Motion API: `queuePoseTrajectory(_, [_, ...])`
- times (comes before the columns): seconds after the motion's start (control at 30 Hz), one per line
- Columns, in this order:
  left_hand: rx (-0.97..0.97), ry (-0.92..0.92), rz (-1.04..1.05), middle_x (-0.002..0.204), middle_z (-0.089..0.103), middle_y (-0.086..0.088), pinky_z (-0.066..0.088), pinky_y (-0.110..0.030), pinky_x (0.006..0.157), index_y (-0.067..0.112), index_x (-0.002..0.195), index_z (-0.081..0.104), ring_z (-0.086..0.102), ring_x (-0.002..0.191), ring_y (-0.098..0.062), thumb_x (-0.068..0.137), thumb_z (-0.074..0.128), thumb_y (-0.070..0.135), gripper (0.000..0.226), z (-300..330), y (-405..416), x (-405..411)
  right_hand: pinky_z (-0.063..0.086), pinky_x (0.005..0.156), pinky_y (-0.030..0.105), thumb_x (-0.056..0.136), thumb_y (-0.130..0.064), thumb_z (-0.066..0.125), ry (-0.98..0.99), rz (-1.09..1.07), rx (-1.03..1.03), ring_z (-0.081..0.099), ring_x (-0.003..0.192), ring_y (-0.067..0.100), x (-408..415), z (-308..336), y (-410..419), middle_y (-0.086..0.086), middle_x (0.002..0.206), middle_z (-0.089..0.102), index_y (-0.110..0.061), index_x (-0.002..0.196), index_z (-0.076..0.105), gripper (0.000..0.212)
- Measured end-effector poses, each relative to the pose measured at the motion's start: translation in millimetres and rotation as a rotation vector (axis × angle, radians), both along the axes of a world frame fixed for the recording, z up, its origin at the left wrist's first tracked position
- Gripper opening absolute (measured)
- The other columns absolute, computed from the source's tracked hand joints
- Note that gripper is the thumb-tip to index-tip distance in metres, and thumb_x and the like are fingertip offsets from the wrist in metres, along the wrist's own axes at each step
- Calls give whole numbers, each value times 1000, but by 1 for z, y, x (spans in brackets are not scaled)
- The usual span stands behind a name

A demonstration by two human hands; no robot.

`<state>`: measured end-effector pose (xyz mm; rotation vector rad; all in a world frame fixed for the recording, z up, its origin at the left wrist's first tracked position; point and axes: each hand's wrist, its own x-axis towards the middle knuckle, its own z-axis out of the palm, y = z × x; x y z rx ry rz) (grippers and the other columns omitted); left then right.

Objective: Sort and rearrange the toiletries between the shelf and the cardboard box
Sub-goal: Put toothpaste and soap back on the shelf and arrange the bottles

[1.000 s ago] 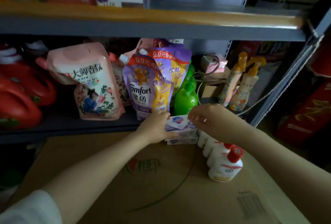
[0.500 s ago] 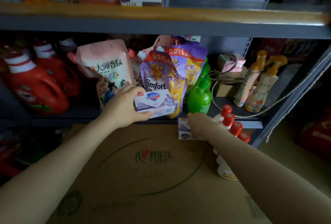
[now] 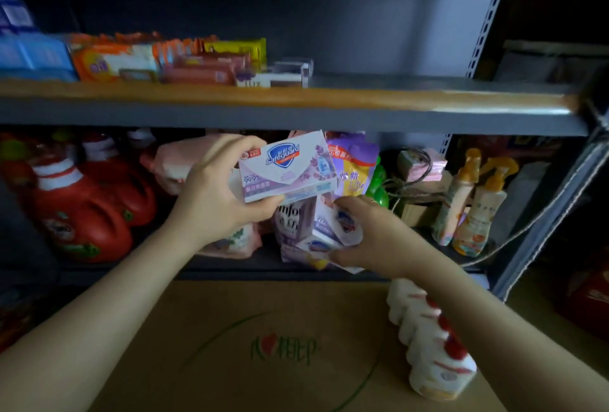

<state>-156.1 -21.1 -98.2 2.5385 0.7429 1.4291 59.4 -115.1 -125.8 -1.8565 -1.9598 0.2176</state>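
Observation:
My left hand (image 3: 217, 194) grips a white and purple Safeguard soap box (image 3: 286, 166), raised in front of the lower shelf, just under the upper shelf board (image 3: 362, 105). My right hand (image 3: 372, 233) holds two more soap boxes (image 3: 333, 230) lower down, in front of the purple Comfort pouches (image 3: 356, 167). The closed cardboard box (image 3: 263, 345) lies below both arms. A row of white bottles with red caps (image 3: 428, 339) stands on its right side, partly behind my right forearm.
Red detergent jugs (image 3: 82, 213) fill the lower shelf's left. A pink refill pouch (image 3: 178, 167) sits behind my left hand. Two spray bottles (image 3: 474, 204) and a green bottle (image 3: 379, 180) stand at the right. Soap packs (image 3: 164, 62) and a Lux box (image 3: 260, 81) line the upper shelf.
My left hand has lifted its soap box higher toward the upper shelf. My right hand has picked up the remaining soap boxes from the cardboard box and raised them.

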Motion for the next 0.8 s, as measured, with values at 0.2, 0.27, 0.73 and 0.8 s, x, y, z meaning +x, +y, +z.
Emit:
queuePoseTrajectory(0.2, [21,-169,-61,112,51,9,40,-15,93,13,120,56,50,107,-6,65,63,48,66,71,16,27,33,81,1,64,-47,74,78,51,443,48,96,-1,23,88,-28,-5,106,54,-22,124,52,68])
queuePoseTrajectory(0.27, [-7,-169,-55,113,51,4,43,-18,91,12,123,56,53,105,-10,64,68,49,70,99,28,41,31,82,-1,63,-53,69,77,0,544,49,98,0,36,104,-23,-7,108,53,-18,129,51,76])
queuePoseTrajectory(0.73, [-142,557,-60,73,63,-6,42,-38,64,14,79,69,55,66,-19,75,72,40,26,157,118,138,47,82,31,74,-34,74,-91,-127,543,57,96,17,86,159,36,-5,108,55,-27,126,50,58])
queuePoseTrajectory(0.8, [-138,606,-51,74,64,-3,44,-40,65,18,77,67,57,70,-22,74,69,45,27,153,125,143,46,83,25,76,-33,73,-67,-96,481,56,96,12,89,160,44,-8,109,55,-28,126,52,55])
